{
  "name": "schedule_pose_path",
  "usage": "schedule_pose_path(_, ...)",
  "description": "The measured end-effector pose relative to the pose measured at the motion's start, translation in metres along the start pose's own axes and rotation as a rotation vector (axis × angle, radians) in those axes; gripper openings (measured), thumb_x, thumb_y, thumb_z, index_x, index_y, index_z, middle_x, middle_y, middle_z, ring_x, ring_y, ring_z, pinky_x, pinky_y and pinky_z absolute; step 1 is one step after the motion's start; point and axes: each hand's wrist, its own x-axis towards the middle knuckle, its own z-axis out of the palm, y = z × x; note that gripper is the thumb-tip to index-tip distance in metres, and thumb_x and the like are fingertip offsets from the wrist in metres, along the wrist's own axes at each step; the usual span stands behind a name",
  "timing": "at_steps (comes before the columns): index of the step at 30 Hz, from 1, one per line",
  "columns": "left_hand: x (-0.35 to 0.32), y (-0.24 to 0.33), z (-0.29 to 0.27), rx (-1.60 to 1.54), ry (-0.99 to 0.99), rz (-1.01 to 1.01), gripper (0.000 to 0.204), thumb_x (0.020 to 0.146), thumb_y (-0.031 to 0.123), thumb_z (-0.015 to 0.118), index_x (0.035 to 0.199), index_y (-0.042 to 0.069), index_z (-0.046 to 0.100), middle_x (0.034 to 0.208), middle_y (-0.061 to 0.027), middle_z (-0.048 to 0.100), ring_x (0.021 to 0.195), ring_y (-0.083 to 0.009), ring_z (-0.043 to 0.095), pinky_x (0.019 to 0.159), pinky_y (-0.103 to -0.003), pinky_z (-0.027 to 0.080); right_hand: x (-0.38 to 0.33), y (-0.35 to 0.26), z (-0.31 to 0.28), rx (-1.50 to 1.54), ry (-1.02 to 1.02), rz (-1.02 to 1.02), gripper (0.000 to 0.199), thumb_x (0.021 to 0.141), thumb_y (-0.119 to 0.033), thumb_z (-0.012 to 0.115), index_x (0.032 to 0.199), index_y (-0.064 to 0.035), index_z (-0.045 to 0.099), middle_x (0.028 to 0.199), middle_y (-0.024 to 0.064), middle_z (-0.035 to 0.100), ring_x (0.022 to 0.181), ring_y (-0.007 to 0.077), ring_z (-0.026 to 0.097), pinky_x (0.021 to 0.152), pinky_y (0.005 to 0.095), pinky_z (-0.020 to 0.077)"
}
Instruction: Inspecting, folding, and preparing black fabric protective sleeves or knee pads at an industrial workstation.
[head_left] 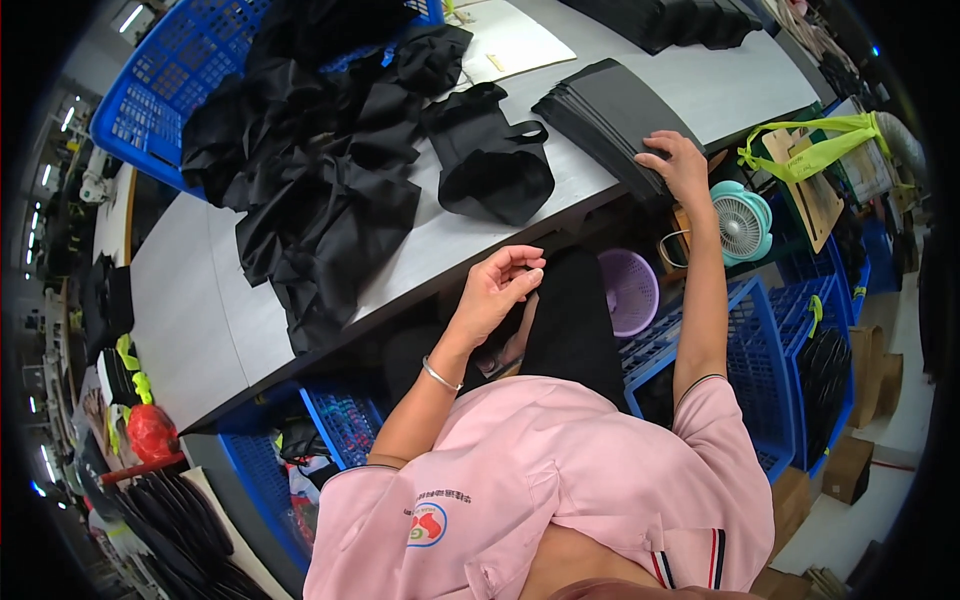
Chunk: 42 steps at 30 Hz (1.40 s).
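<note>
A stack of flat black fabric pieces (610, 110) lies fanned at the table's near right edge. My right hand (677, 165) is on its near end, thumb and fingers closing at the top piece. My left hand (503, 285), with a bangle on the wrist, hovers above my lap just off the table edge. Its fingers are curled in towards the thumb, and nothing shows between them. A black fabric bag (490, 160) with a handle loop lies left of the stack. Farther left is a crumpled heap of black bags (330, 200), partly hanging over the edge.
A blue plastic basket (150, 110) holds more black cloth on the grey table (190, 290). More folded black stacks (660, 20) lie at the far right. Below the right edge are a teal fan (740, 222), a purple basket (628, 290) and blue crates (740, 350).
</note>
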Motion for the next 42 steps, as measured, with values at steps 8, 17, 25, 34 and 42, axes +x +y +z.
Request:
schedule_pose_path(8, 0.001, 0.0, 0.001, -0.063, -0.067, -0.013, 0.041, 0.094, 0.025, 0.067, 0.129, 0.005, 0.059, 0.125, -0.007, 0.063, 0.107, -0.0146, 0.062, 0.089, -0.028, 0.049, -0.025, -0.043, 0.002, -0.16, 0.498, -0.209, 0.012, 0.092, -0.015, 0.064, 0.092, -0.0029, 0.065, 0.099, 0.009, 0.07, 0.088, 0.0291, 0.066, 0.074, 0.0374, 0.0542)
schedule_pose_path(17, 0.006, -0.003, -0.016, -0.329, -0.035, 0.055, 0.109, 0.075, 0.06, 0.078, 0.156, 0.01, 0.025, 0.159, -0.0101, 0.03, 0.144, -0.0276, 0.035, 0.115, -0.04, 0.033, -0.155, -0.208, 0.002, 0.504, 0.206, -0.504, 0.016, 0.087, -0.004, 0.067, 0.103, 0.0009, 0.064, 0.109, 0.0173, 0.07, 0.079, 0.0264, 0.068, 0.065, 0.0331, 0.0523)
schedule_pose_path(25, -0.016, 0.016, -0.02, -0.521, -0.191, 0.248, 0.074, 0.081, 0.022, 0.074, 0.142, -0.004, 0.042, 0.134, -0.0219, 0.059, 0.128, -0.0335, 0.055, 0.111, -0.045, 0.041, -0.166, -0.205, 0.011, 0.86, -0.273, 0.173, 0.013, 0.096, -0.012, 0.063, 0.095, 0.0009, 0.063, 0.07, 0.0074, 0.061, 0.06, 0.0086, 0.054, 0.056, 0.0251, 0.0439)
schedule_pose_path(34, -0.021, 0.015, -0.025, -0.641, 0.039, 0.019, 0.042, 0.088, 0.014, 0.064, 0.124, -0.006, 0.057, 0.109, -0.0179, 0.071, 0.106, -0.0267, 0.067, 0.097, -0.04, 0.052, -0.17, -0.218, 0.014, 0.504, 0.113, -0.024, 0.029, 0.095, -0.014, 0.064, 0.118, 0.0014, 0.06, 0.094, 0.0107, 0.068, 0.08, 0.0113, 0.062, 0.072, 0.0276, 0.0505)
schedule_pose_path(42, 0.004, -0.016, -0.022, 0.367, 0.571, 0.244, 0.046, 0.09, 0.031, 0.072, 0.126, 0.003, 0.062, 0.141, -0.0207, 0.043, 0.117, -0.0247, 0.054, 0.081, -0.03, 0.051, -0.202, -0.157, 0.028, 1.154, -0.274, 0.479, 0.033, 0.097, -0.011, 0.06, 0.127, 0.0026, 0.061, 0.11, 0.0064, 0.069, 0.098, 0.011, 0.062, 0.087, 0.0249, 0.0499)
